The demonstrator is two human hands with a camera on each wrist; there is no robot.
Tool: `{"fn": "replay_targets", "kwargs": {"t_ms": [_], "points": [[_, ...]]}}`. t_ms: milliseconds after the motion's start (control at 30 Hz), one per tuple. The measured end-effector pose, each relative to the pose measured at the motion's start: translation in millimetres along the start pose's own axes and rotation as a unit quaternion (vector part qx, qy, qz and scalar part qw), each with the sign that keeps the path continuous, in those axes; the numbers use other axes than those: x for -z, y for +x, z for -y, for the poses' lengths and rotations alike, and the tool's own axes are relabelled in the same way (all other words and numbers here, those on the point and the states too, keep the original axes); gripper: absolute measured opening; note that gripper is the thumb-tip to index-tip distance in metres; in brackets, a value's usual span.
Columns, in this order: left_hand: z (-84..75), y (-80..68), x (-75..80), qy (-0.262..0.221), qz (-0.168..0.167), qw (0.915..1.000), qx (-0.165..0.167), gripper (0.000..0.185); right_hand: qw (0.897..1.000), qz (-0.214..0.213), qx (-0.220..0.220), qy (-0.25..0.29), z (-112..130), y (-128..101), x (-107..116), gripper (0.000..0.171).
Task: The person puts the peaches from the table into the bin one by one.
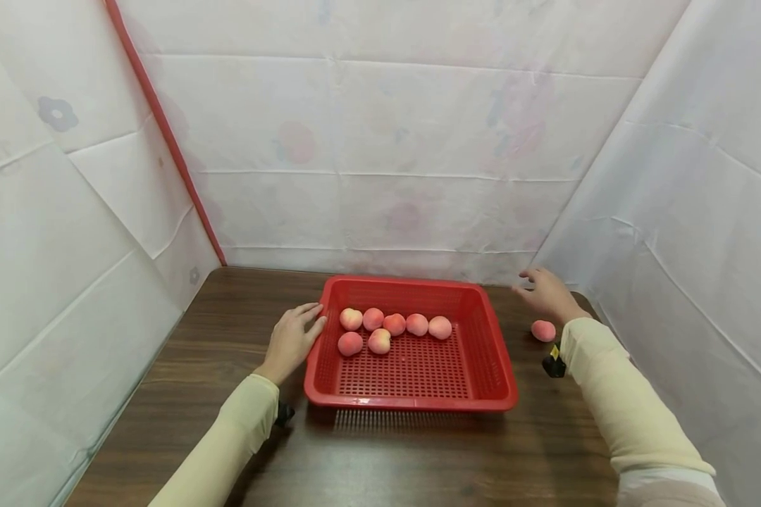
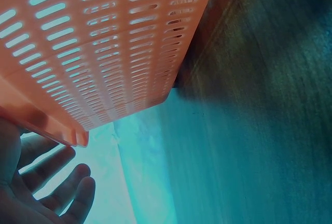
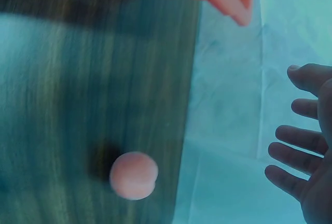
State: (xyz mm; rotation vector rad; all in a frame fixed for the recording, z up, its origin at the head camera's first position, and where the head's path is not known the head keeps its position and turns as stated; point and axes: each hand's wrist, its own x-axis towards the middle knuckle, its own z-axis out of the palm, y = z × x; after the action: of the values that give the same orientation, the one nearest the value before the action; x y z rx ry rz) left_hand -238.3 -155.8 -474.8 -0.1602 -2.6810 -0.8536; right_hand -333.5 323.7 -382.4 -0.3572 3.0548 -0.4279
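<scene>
A red plastic basket [image 1: 412, 404] with slotted walls stands on the table, and several peaches [image 1: 394, 324] lie in its back and left part. My left hand [image 1: 294, 339] rests its fingers on the basket's left rim; the left wrist view shows these fingers [image 2: 72, 187] spread beside the rim. To the right of the basket, my right hand [image 1: 548, 294] hovers over the table with fingers apart and nothing in them. One lone peach [image 1: 543, 331] lies on the table near that wrist. In the right wrist view this peach [image 3: 134, 176] sits apart from the hand.
The brown wooden table [image 1: 380, 458] reaches around the basket. White patterned sheeting [image 1: 380, 141] hangs behind and on both sides, with a red strip [image 1: 165, 130] at the back left corner. Small black wrist devices [image 1: 554, 362] hang under the sleeves.
</scene>
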Motion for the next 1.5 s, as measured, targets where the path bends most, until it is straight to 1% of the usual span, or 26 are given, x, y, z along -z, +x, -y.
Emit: {"fn": "replay_targets", "kwargs": {"t_ms": [100,233,533,767,1000,1167,1333,1500], "points": [[-0.1,-0.5,-0.3,0.000,0.000,1.0000,0.000,0.040,1.000,-0.004,-0.006,0.000,-9.6,-1.6,-4.2,0.051],[0.2,-0.5,-0.8,0.001,-0.001,1.0000,0.000,0.040,1.000,-0.006,-0.011,-0.014,-20.9,-1.6,-10.3,0.051],[-2.4,-1.8,-1.3,-0.012,-0.003,0.9999,0.001,0.040,0.998,0.020,-0.049,-0.046,-45.4,-7.2,-34.0,0.056],[-1.5,-1.7,-2.2,-0.009,-0.010,0.9999,0.000,0.040,0.996,0.014,-0.068,-0.046,-57.2,-8.9,-48.8,0.060],[-1.0,-1.9,-2.9,-0.009,-0.013,0.9999,-0.001,0.040,0.995,0.026,-0.093,-0.037,-69.7,-12.0,-60.7,0.064],[-1.8,-1.6,-2.2,-0.011,-0.015,0.9998,-0.003,0.039,0.994,0.015,-0.104,-0.024,-78.9,-18.3,-73.4,0.069],[-0.7,-1.4,-2.3,-0.007,-0.011,0.9999,-0.004,0.039,0.993,0.032,-0.115,-0.023,-85.0,-21.4,-85.9,0.073],[0.1,-1.7,-2.3,-0.008,-0.015,0.9998,-0.005,0.039,0.992,0.037,-0.119,-0.022,-86.0,-20.6,-92.3,0.076]]}}
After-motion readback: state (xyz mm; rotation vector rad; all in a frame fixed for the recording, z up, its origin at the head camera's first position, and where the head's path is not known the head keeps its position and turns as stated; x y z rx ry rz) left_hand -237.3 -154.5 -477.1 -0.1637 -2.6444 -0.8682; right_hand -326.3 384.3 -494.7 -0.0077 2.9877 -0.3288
